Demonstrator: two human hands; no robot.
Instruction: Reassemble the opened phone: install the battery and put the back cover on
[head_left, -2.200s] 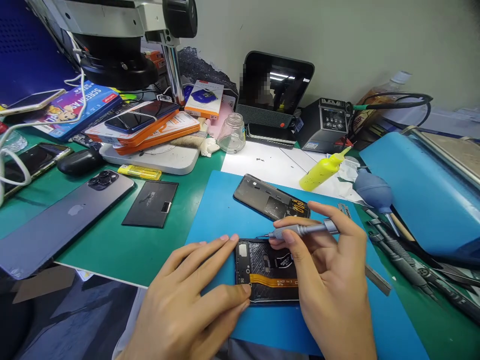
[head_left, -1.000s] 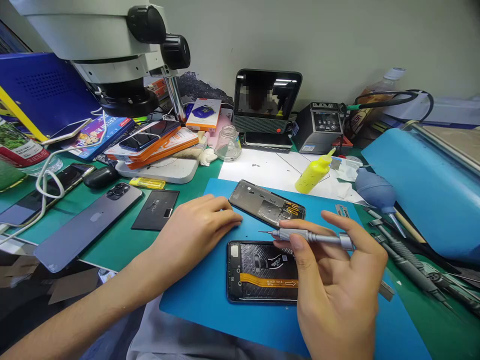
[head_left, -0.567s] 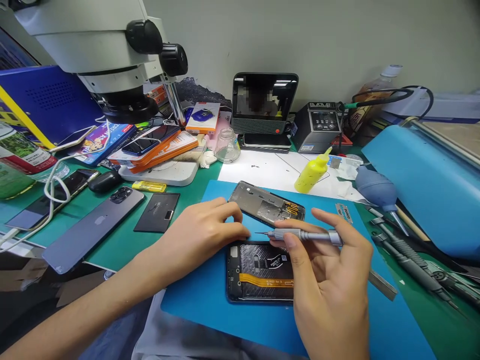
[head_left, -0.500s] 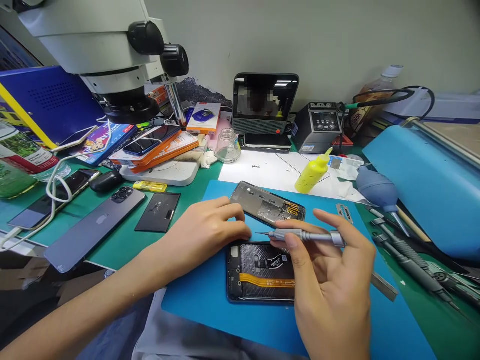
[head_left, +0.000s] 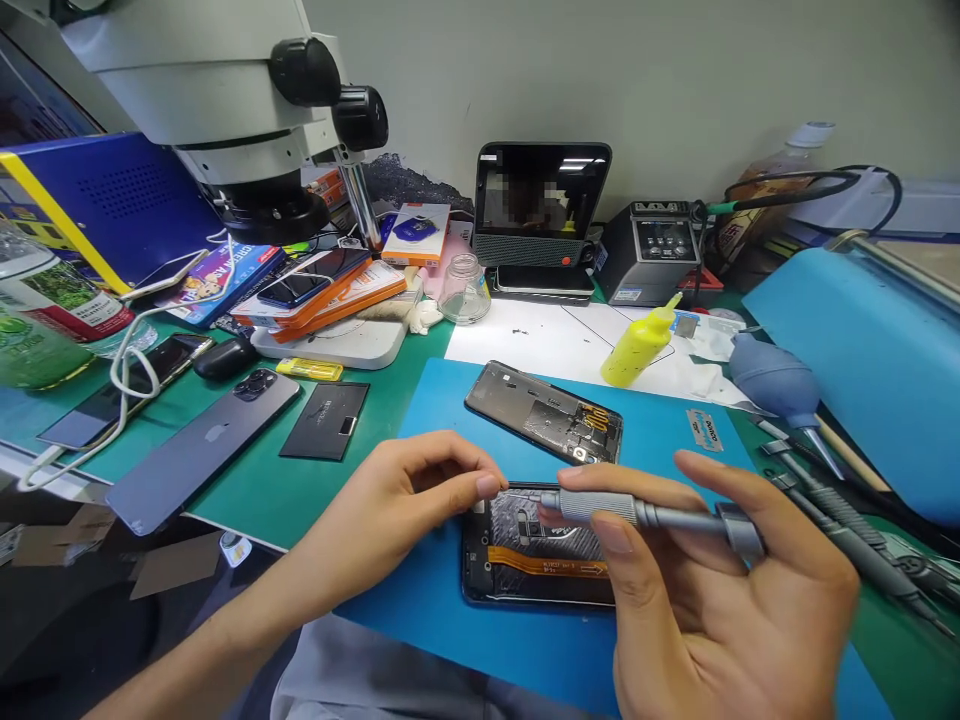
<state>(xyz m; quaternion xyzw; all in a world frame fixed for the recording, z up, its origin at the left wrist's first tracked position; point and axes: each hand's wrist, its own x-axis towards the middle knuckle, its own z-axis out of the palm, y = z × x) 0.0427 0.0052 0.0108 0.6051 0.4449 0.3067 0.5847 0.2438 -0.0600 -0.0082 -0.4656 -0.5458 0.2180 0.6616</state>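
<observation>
A grey precision screwdriver lies across the fingers of my right hand, its thin tip pointing left. My left hand pinches thumb and index finger together right at that tip; whatever is between them is too small to make out. Beneath both hands is an opened phone with an orange flex cable across its dark inside; my right hand covers its right end. Behind it the phone's removed back cover lies with its inner side up on the blue mat.
At left are a grey phone, a black flat panel and a microscope. A yellow bottle, a blue air blower and a grey soldering iron handle are on the right. A glass jar stands behind.
My left fingers have closed into a pinch at the screwdriver's tip. My right hand and the screwdriver have shifted right and slightly down. The view has turned a little.
</observation>
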